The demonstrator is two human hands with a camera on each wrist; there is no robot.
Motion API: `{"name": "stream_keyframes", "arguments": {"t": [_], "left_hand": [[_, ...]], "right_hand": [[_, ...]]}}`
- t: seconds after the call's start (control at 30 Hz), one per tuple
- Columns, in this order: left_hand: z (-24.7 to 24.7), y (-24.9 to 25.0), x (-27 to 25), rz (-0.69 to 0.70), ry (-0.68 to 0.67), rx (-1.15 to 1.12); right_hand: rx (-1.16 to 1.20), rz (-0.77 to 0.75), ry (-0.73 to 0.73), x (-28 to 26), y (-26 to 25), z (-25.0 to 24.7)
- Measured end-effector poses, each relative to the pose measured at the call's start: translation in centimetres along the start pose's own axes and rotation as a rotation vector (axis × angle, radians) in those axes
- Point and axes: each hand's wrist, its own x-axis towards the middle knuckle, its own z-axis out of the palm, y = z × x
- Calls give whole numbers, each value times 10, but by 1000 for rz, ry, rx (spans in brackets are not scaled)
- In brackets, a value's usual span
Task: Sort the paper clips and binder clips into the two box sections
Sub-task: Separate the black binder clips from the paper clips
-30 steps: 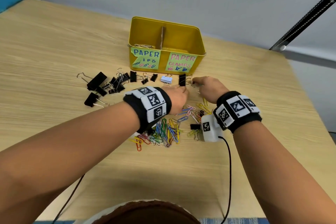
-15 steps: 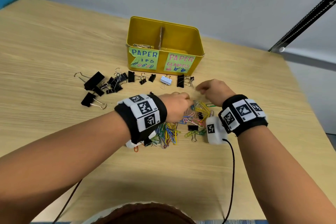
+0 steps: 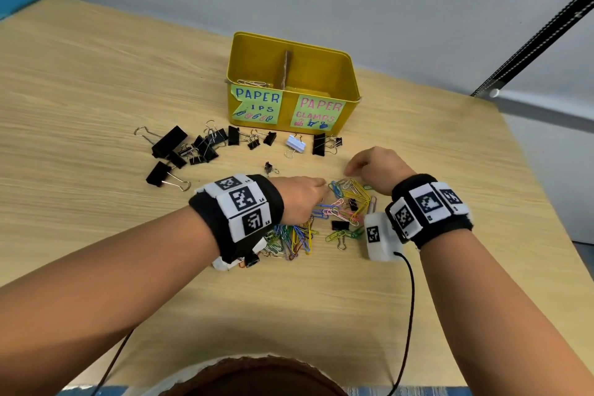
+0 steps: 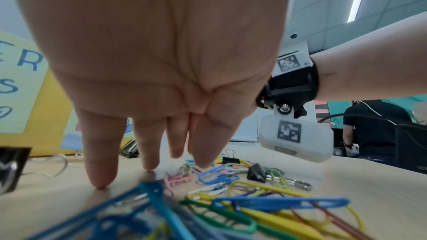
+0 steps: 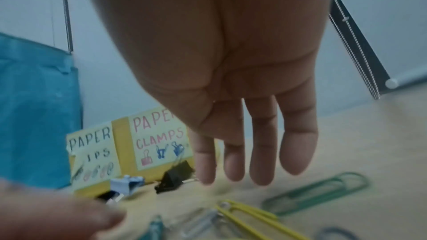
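A yellow box (image 3: 350, 80) with a cardboard divider stands at the back, labelled PAPER CLIPS on the left and PAPER CLAMPS on the right; a few metal clips (image 3: 254, 83) lie in its left section. Coloured paper clips (image 3: 348, 199) lie heaped between my hands. My left hand (image 3: 302, 199) hovers over the heap's left side, its fingers (image 4: 101, 154) straight and touching the table, holding nothing. My right hand (image 3: 376, 167) hangs palm down above the heap's far right, fingers (image 5: 298, 143) straight and empty. Black binder clips (image 3: 180, 146) lie scattered to the left.
A white binder clip (image 3: 295, 144) and a black one (image 3: 319, 144) lie just in front of the box. A few small black binder clips (image 3: 340, 225) sit mixed into the paper clip heap. Cables trail from both wrists toward the table's near edge.
Both hands have drawn back from the binder clips near the box toward me and now sit over the paper clip heap. Neither holds anything.
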Motion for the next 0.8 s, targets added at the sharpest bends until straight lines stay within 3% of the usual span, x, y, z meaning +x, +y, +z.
{"name": "stream_keyframes", "arguments": {"t": [0.13,0.3,0.43,0.63,0.73,0.8], "left_hand": [[2,1,-6,21,-46,10],[-1,-10,-14,-16,13,-39],[0,-15,-18,-51,75,-86],[4,-2,-24,105,57,24],[9,7,-24,136,23,128],[12,14,-22,126,75,181]], "right_hand": [[-131,28,14,-4,7,14],[3,-172,-81,-29,-2,28],[86,-71,107,-33,10,10],[34,-103,-127,-61,-6,20],[-15,-96,-165,-65,-10,29],[32,-66,-156,-64,-8,24]]}}
